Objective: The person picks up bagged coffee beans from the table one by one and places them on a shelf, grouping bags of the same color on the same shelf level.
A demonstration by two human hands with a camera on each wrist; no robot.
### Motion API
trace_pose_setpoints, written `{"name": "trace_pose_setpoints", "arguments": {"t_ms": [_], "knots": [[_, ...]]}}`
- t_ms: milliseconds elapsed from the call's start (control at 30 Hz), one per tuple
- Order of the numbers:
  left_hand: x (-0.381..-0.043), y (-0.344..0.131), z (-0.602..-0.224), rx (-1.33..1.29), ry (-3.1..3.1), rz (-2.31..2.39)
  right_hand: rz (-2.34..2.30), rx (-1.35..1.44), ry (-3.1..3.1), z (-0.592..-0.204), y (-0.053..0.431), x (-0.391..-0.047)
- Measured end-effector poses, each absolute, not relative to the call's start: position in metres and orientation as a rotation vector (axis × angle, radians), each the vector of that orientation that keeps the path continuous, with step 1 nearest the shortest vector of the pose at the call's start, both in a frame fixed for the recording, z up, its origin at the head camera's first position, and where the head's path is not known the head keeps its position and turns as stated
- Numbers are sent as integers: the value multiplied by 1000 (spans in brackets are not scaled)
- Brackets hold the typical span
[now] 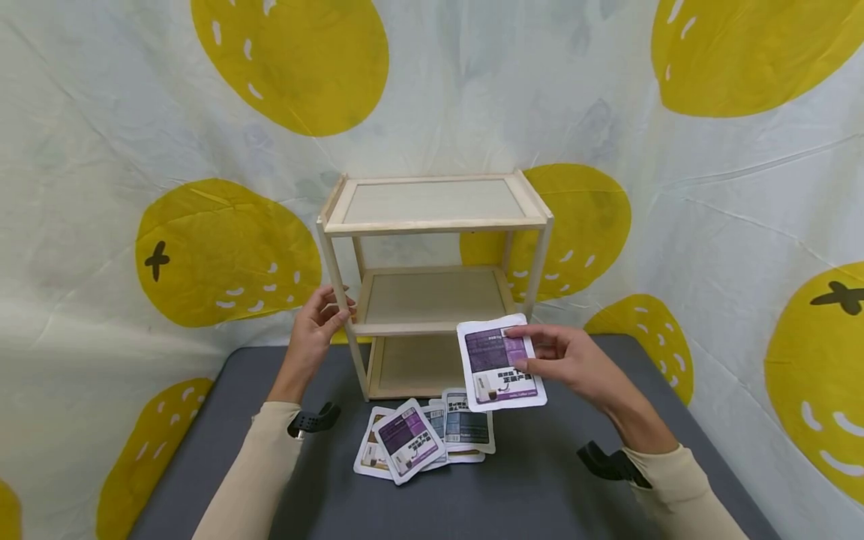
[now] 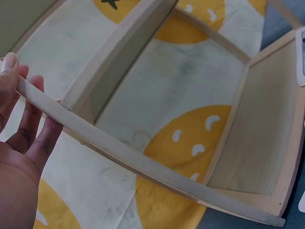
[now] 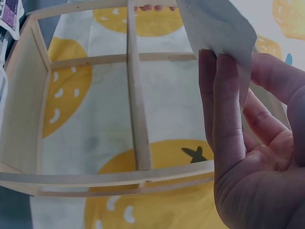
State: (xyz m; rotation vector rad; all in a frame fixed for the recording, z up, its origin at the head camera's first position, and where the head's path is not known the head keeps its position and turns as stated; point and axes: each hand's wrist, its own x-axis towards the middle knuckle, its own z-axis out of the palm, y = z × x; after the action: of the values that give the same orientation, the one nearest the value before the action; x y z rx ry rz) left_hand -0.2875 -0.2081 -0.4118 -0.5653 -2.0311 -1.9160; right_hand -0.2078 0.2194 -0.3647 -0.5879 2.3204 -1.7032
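Cloth (image 1: 432,90) printed with yellow fruit is hanging behind a dark table (image 1: 540,480), on which a three-tier wooden rack (image 1: 432,202) is standing. The left hand (image 1: 317,326) is gripping the rack's front left post (image 1: 329,259), and for steadiness it should be bracing lightly rather than pulling, since so slim a frame is probably sliding or tipping easily. The right hand (image 1: 567,367) is holding a purple-and-white packet (image 1: 496,367) by one side, in front of the rack's right half and above the table. A good hold is leaving most of the packet free, as here; any move between the shelves is calling for a fairly level packet, with its far edge clearing the middle shelf's front rail. The heap of packets (image 1: 408,442) is lying overlapped on the table, just in front of the bottom shelf.

Between views, the head camera is showing the packet's printed face with the thumb on it, while the right wrist camera is revealing its pale back (image 3: 219,28) and two fingers pressing there. The left wrist camera is showing fingers reaching behind the post, which is partly hiding them from the head camera
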Motion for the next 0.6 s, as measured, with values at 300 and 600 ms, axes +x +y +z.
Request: {"name": "trace_pose_setpoints", "arguments": {"t_ms": [300, 600], "knots": [[-287, -208, -411, -573, -2028, -1902, -1690, -645, 2317, -345, 216, -207], [-287, -208, -412, -586, -2040, -1877, -1711, -709, 2279, -326, 210, -207]]}}
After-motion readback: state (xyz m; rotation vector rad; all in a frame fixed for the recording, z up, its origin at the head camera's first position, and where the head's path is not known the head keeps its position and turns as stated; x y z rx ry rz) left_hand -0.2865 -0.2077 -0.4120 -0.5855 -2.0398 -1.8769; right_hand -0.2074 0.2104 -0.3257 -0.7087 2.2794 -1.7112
